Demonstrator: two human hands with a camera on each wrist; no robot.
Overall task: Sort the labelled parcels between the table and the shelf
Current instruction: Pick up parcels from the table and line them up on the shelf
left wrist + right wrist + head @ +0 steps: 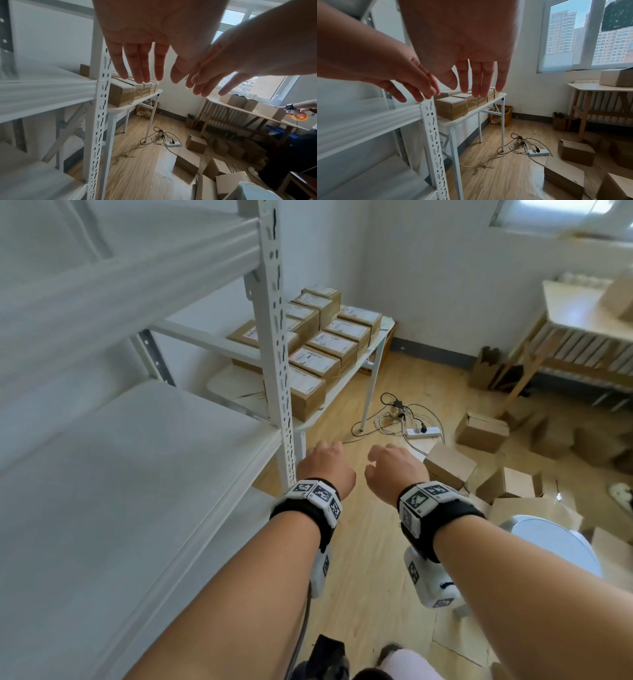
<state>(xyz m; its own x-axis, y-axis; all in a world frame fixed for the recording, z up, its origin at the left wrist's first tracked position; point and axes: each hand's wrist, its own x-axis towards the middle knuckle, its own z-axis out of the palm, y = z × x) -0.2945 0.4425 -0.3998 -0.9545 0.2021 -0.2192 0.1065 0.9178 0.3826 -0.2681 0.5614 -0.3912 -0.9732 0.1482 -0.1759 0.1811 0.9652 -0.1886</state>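
Several brown parcels (322,350) with white labels stand in rows on a small white table (346,386) beyond the shelf's corner. The white metal shelf (137,474) fills the left; its board near me is bare. Both hands hang over the floor just right of the shelf's upright post (277,354), short of the table. My left hand (327,467) is empty, with fingers straight in the left wrist view (142,65). My right hand (395,465) is beside it, also empty, fingers (479,78) straight. The parcels (452,108) sit below and beyond the fingertips.
Loose plain cardboard boxes (481,433) lie on the wooden floor at right. A power strip with tangled cables (423,433) lies near the table leg. A wooden table (575,313) with boxes stands by the window. Another person's hand (295,108) reaches there.
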